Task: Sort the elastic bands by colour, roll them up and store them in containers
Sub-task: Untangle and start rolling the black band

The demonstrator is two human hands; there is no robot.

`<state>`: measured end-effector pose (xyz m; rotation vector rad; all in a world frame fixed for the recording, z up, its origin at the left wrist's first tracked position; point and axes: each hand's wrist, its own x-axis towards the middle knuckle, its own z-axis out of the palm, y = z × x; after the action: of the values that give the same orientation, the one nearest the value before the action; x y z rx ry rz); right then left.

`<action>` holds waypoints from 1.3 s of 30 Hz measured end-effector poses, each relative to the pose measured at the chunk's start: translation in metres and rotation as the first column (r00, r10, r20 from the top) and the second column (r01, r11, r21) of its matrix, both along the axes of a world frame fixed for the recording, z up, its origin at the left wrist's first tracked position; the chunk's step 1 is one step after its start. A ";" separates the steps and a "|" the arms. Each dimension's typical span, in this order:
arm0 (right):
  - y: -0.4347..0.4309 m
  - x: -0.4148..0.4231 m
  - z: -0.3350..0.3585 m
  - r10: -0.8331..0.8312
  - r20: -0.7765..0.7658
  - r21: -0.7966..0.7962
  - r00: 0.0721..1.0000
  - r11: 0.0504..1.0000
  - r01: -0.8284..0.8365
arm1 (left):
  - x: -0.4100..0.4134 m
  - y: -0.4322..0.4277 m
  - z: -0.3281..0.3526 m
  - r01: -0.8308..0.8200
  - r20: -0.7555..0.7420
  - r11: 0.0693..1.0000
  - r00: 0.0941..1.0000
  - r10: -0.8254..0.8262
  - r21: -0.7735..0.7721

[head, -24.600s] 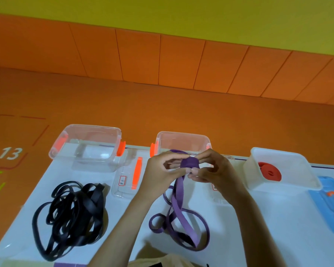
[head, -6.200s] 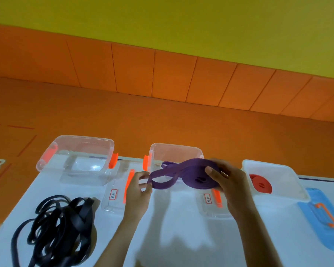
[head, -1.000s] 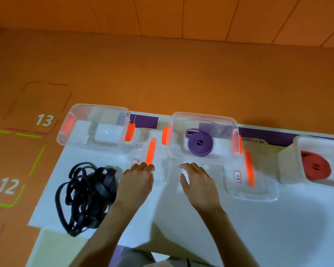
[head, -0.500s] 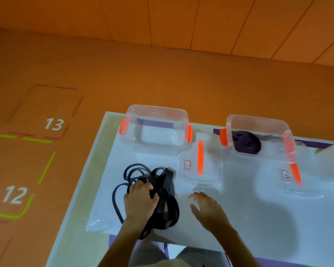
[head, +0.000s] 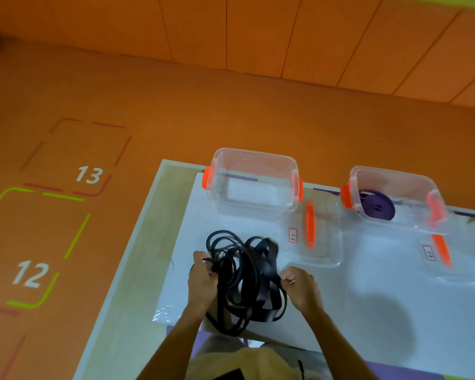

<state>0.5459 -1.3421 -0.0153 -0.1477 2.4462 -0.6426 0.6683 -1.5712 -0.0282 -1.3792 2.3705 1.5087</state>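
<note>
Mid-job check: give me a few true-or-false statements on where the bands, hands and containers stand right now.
1. The left hand and right hand both grip the tangled black elastic bands. True.
2. The rolled purple elastic band lies loose beside the black bands. False: it sits inside the right clear plastic container.
3. The left clear plastic container holds no band. True.
4. The left container is lidded. False: it is open, and a clear lid with an orange handle lies beside it.
</note>
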 end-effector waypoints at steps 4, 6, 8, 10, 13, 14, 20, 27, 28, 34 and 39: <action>0.007 0.002 0.006 -0.155 -0.083 -0.074 0.984 0.986 0.149 | -0.005 -0.020 0.011 -0.041 -0.082 0.995 0.995 0.049 0.096; 0.008 0.003 0.007 -0.206 -0.102 -0.099 0.973 0.976 0.196 | -0.009 -0.030 0.020 -0.038 -0.117 0.990 0.992 0.054 0.138; 0.006 0.004 0.008 -0.245 -0.131 -0.121 0.961 0.966 0.229 | -0.011 -0.041 0.031 -0.029 -0.178 0.991 0.983 0.052 0.131; 0.002 0.007 0.010 -0.259 -0.177 -0.141 0.949 0.961 0.236 | -0.011 -0.051 0.045 -0.047 -0.269 0.994 0.960 0.072 0.100; -0.001 0.007 0.011 -0.328 -0.250 -0.196 0.911 0.938 0.285 | -0.010 -0.060 0.070 -0.130 -0.409 0.988 0.900 0.153 0.083; -0.002 0.005 0.011 -0.354 -0.269 -0.215 0.896 0.929 0.302 | -0.010 -0.063 0.080 -0.175 -0.456 0.979 0.867 0.204 0.105; -0.003 0.002 0.005 -0.273 -0.123 -0.122 0.954 0.958 0.258 | -0.010 -0.076 0.133 -0.279 -0.597 0.909 0.687 0.413 0.309; -0.068 0.001 0.072 0.262 -0.004 -0.530 0.965 0.818 -0.224 | -0.017 -0.039 0.152 0.118 -0.600 0.986 0.800 -0.024 0.118; -0.077 0.002 0.083 0.339 0.007 -0.590 0.941 0.761 -0.270 | -0.020 -0.032 0.154 0.130 -0.595 0.979 0.803 -0.009 0.160; -0.081 0.006 0.112 0.440 0.210 -0.744 0.873 0.651 -0.150 | -0.034 -0.022 0.145 -0.078 -0.536 0.962 0.817 0.212 0.262; -0.088 0.007 0.118 0.239 -0.068 -0.597 0.969 0.768 -0.232 | -0.023 -0.020 0.129 0.132 -0.543 0.883 0.826 0.154 0.451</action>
<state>0.5529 -1.4296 0.1030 -0.6931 2.0733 -1.2800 0.6448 -1.5915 0.1012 -0.9087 1.9760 2.5753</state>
